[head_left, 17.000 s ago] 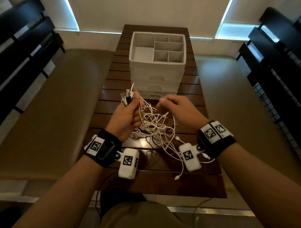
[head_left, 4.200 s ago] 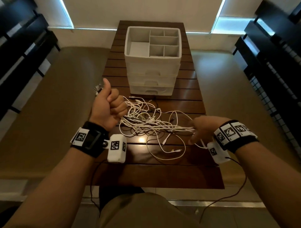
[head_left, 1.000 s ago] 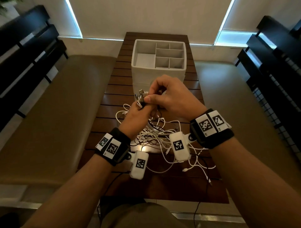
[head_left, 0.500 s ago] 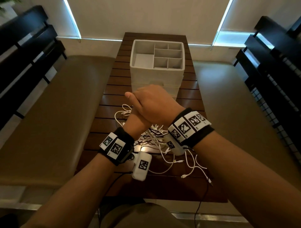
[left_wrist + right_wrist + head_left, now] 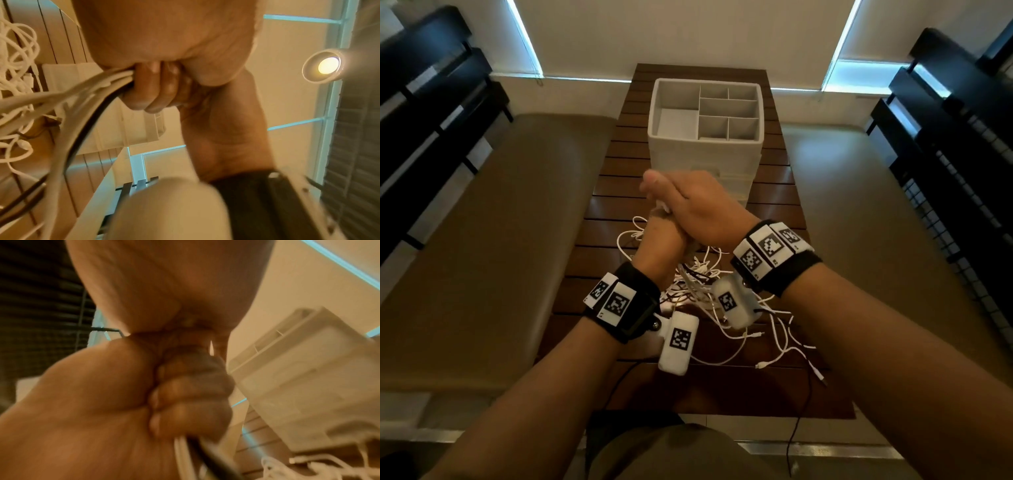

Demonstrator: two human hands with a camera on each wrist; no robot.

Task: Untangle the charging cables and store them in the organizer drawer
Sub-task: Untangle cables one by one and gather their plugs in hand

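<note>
Both forearms reach forward over the near half of the slatted wooden table (image 5: 774,192), and the two hands meet above its middle, raised clear of the surface. The left hand (image 5: 661,240) stands upright with its wrist bent back toward the person, fingers (image 5: 144,91) curled tight round a bundle of cable ends (image 5: 98,84): several white leads and one black one run out of the fist, as the left wrist view shows. The right hand (image 5: 698,209) lies across the top of the left, back upward, thumb pointing toward the table's left edge, and covers most of the left fist. From the right wrist view its fingers are blurred and mostly hidden behind the left hand, so whether it is grasping the cables or only resting on the other hand I cannot tell.

Below the hands the charging cables (image 5: 722,308) hang down in a knot and spread over the near right part of the table, loose white ends trailing toward the near edge. The white organizer (image 5: 705,150) stands upright toward the far end, centred between the long edges, its divided top tray open to view and its drawers closed beneath.
</note>
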